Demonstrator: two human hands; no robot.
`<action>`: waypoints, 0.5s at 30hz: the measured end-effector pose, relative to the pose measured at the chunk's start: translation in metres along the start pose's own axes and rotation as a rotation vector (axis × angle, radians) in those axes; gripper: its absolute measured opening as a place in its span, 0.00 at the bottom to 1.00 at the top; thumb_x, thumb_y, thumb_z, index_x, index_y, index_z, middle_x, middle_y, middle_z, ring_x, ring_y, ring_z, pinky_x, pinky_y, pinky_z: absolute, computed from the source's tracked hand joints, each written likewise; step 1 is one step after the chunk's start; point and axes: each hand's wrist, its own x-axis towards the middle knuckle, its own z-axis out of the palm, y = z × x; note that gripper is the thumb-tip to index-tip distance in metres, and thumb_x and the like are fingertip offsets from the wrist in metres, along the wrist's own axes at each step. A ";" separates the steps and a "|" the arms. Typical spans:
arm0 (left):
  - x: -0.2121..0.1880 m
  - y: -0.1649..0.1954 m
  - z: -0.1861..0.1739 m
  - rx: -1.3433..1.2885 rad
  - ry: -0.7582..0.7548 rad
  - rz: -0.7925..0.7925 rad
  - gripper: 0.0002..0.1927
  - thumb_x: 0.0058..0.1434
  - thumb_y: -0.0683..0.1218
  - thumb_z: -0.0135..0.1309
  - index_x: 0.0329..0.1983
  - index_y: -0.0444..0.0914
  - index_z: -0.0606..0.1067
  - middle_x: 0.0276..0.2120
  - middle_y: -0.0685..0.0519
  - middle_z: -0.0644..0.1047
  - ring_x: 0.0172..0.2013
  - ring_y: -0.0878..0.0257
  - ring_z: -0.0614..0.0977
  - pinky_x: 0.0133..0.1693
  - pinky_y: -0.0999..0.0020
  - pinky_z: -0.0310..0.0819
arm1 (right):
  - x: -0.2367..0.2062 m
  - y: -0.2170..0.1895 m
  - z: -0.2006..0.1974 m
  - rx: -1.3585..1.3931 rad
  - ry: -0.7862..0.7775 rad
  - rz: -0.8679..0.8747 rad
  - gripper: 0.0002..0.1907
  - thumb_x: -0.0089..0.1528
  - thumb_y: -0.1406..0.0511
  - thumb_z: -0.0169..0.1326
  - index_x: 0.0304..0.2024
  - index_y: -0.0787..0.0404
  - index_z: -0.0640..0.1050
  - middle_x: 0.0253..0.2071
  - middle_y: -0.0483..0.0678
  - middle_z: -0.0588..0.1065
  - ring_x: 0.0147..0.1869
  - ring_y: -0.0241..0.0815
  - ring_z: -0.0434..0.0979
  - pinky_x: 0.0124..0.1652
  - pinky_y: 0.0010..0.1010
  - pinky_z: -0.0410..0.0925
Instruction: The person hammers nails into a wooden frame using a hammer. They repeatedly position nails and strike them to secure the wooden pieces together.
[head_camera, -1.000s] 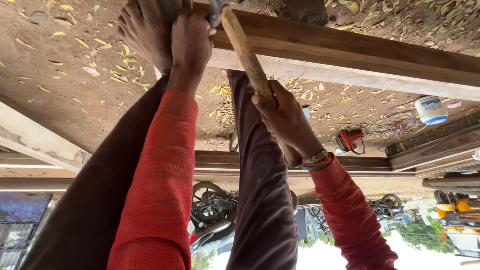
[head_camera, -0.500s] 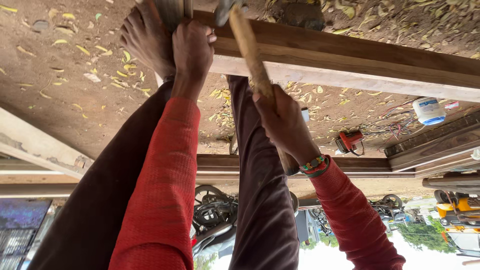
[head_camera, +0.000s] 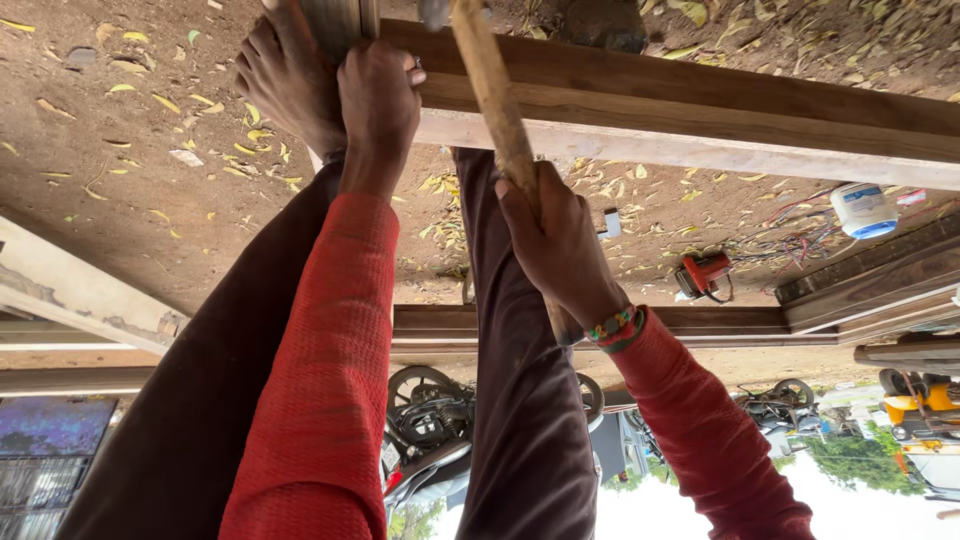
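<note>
View is upside down: ground at top, sky at bottom. Landmark = long wood beam (head_camera: 700, 110) lying across the dirt ground (head_camera: 120, 180), running from the top centre out to the right edge.

L hand (head_camera: 378, 105) is at the beam's left end, fingers curled shut around something small pressed against the wood; what it grips is hidden by the fingers, can't tell. A bare foot (head_camera: 290, 80) sits just beside the L hand, touching it, planted on the same end of the beam next to an upright wood piece (head_camera: 340, 22).

R hand (head_camera: 555, 250) is clamped tight on a wooden handle (head_camera: 492, 85), approx mid-shaft. The handle goes from the R hand up across the beam's face, tilted a bit; its head end (head_camera: 435, 12) is at the frame's top edge just past the beam, mostly cut off, so tool type is unclear. Beaded wristband (head_camera: 615, 327) on the R wrist. Both arms in red sleeves (head_camera: 320, 370); dark trouser legs (head_camera: 520, 400) run between them toward the beam.

Beyond the beam, on the dirt: red power tool (head_camera: 705, 272) w/ tangled wires (head_camera: 790, 240), white tub w/ blue label (head_camera: 862, 210) near the beam's right part. More stacked timber (head_camera: 870, 290) further off. Yellow leaves scattered on the ground. Motorbikes (head_camera: 430, 410) far from the beam, low in frame.
</note>
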 end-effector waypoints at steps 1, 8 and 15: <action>-0.001 -0.001 0.001 -0.011 0.009 0.002 0.20 0.57 0.35 0.64 0.13 0.38 0.70 0.19 0.49 0.80 0.24 0.63 0.85 0.23 0.67 0.78 | 0.000 0.000 -0.001 0.021 -0.002 -0.019 0.12 0.72 0.62 0.49 0.38 0.63 0.67 0.16 0.47 0.68 0.15 0.37 0.68 0.16 0.34 0.61; -0.002 -0.001 0.003 0.075 -0.056 -0.045 0.21 0.61 0.32 0.59 0.14 0.38 0.68 0.17 0.45 0.78 0.22 0.56 0.84 0.19 0.63 0.75 | 0.004 0.002 -0.003 -0.079 -0.061 0.034 0.11 0.72 0.63 0.49 0.39 0.64 0.67 0.17 0.46 0.68 0.15 0.38 0.68 0.15 0.35 0.61; -0.007 0.005 -0.007 -0.099 0.009 -0.029 0.23 0.59 0.29 0.56 0.13 0.38 0.64 0.18 0.43 0.76 0.24 0.57 0.86 0.22 0.64 0.77 | 0.008 0.000 -0.010 -0.013 -0.216 0.180 0.14 0.70 0.61 0.47 0.37 0.66 0.66 0.16 0.49 0.70 0.13 0.39 0.73 0.13 0.32 0.67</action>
